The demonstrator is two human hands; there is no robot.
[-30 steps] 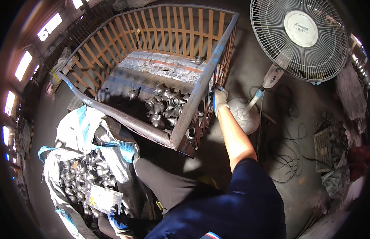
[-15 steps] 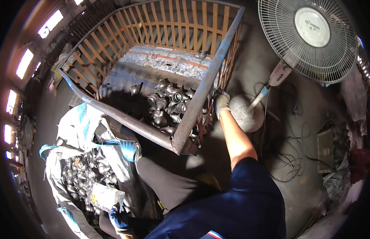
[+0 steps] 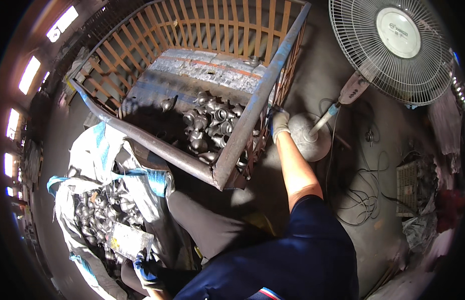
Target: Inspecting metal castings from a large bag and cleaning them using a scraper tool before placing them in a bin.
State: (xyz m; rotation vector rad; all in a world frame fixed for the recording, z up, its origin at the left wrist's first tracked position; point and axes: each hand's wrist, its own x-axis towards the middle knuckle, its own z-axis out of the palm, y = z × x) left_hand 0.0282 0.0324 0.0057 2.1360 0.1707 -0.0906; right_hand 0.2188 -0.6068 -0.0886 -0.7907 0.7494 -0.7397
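My left hand (image 3: 145,269), in a blue and white work glove, is closed on the near edge of a flat, scuffed, pale plate (image 3: 130,241). The plate lies over a heap of grey metal castings (image 3: 103,209) inside a white woven bulk bag (image 3: 155,202) with blue straps. Stretched far forward, my right hand (image 3: 279,123) wears a similar glove and is closed at the right side bars of a large metal crate (image 3: 165,150). Its fingertips are partly hidden against the bars. More rounded, hollow castings (image 3: 212,120) lie piled in the crate's near right part.
Just right of my right hand stands a pedestal fan (image 3: 387,50) on a round base (image 3: 309,137). Loose cable (image 3: 365,200) coils over the floor to the right, near a pale plastic basket (image 3: 406,187). My knee (image 3: 192,210) is between bag and crate.
The view has shifted slightly, so the crate and bag appear a little further left and up. Both hands keep the same places against the plate and the crate.
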